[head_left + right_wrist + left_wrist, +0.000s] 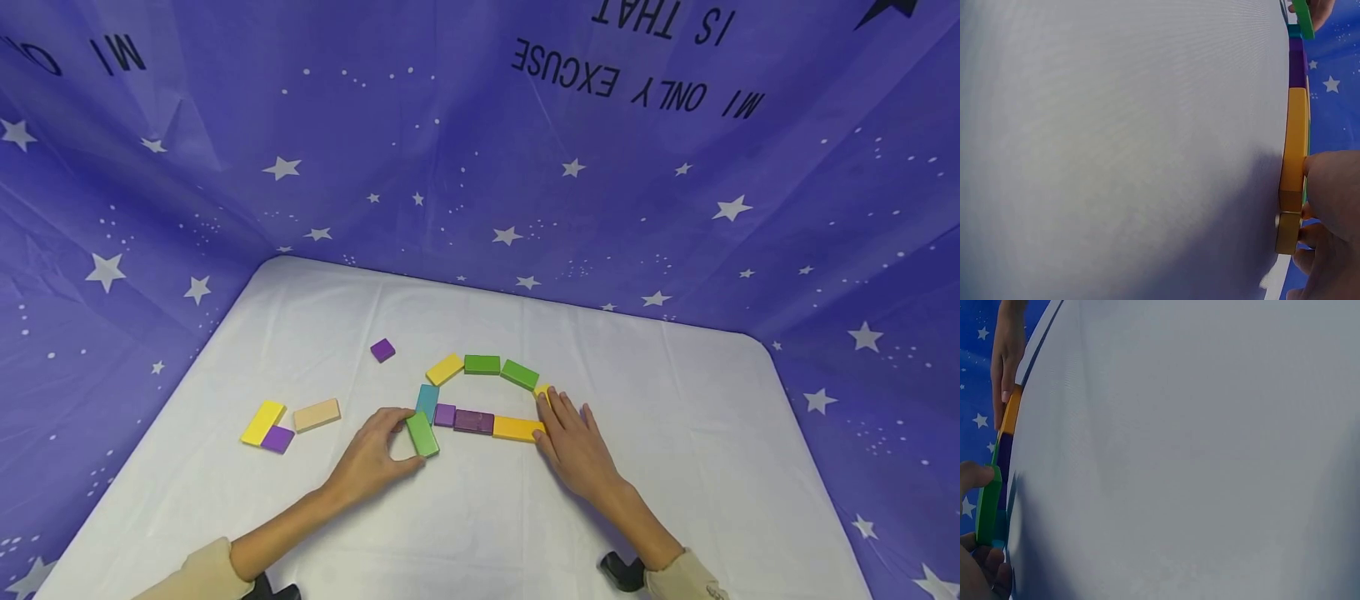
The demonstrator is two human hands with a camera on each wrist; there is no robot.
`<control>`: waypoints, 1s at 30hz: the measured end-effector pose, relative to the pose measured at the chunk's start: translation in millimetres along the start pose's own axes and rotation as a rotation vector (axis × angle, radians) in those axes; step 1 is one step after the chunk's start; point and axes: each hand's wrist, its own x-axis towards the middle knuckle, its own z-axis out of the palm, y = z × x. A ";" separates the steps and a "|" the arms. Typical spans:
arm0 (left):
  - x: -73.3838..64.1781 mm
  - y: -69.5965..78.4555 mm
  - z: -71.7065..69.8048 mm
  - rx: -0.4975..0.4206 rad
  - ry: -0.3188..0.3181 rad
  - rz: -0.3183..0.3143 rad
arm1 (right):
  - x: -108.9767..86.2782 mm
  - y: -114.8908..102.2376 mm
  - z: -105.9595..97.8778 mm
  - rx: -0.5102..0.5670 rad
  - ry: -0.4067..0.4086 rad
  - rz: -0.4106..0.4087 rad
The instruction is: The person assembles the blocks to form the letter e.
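My left hand [375,454] pinches a light green block [423,435] between thumb and fingers, at the near end of a blue block [427,402]. My right hand [573,446] lies with fairly straight fingers at the right end of the layout. Its fingertips touch a yellow block [542,390], partly hidden under them, and its thumb is at the end of an orange-yellow block [517,429]. That block lines up with a dark purple block [473,422] and a small purple block [445,415]. Behind this row, a yellow block [445,369] and two green blocks [482,365] form an arch.
Left of the layout lie a yellow block [262,423], a purple block [277,439] touching it, and a tan block [317,415]. Farther back is a small purple block [382,350]. A starry blue curtain [420,275] surrounds the white-covered table [465,533].
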 end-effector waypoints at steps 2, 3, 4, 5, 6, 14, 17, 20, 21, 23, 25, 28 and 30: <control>-1.5 1.0 1.0 0.000 -0.001 -0.003 | 0.0 0.1 0.1 -0.002 0.000 0.000; -2.1 1.8 1.4 -0.001 -0.001 -0.004 | -0.1 0.2 0.2 -0.003 -0.001 0.000; -2.7 2.3 1.9 -0.004 -0.001 -0.007 | -0.1 0.3 0.2 -0.004 -0.001 0.000; -3.4 2.8 2.2 -0.004 0.000 -0.008 | 0.0 0.4 0.3 -0.006 -0.002 0.000; -4.3 3.6 2.3 -0.004 -0.001 -0.010 | 0.1 0.4 0.4 -0.006 -0.003 -0.001; -9.6 5.8 4.5 0.016 0.005 -0.016 | -0.2 0.2 -0.3 -0.006 0.008 -0.011; -11.0 5.2 4.8 0.030 0.002 -0.013 | -0.4 -0.2 -0.9 -0.005 0.008 -0.012; -12.2 4.7 4.9 0.049 -0.002 -0.002 | -0.4 -0.5 -1.4 -0.005 0.007 -0.010; -12.2 4.5 5.0 0.056 -0.005 0.003 | -0.4 -0.6 -1.5 -0.007 0.007 -0.009; -12.0 4.7 4.9 0.069 -0.008 0.014 | -0.2 -0.7 -1.6 -0.011 0.008 -0.009; -11.4 4.7 5.3 0.090 -0.015 0.022 | 0.0 -0.6 -1.4 -0.013 0.007 -0.009; -10.0 5.0 6.2 0.123 -0.026 0.036 | 0.0 -0.6 -1.3 -0.013 0.004 -0.007; -9.4 5.1 6.9 0.140 -0.029 0.041 | 0.0 -0.6 -1.2 -0.010 -0.001 -0.006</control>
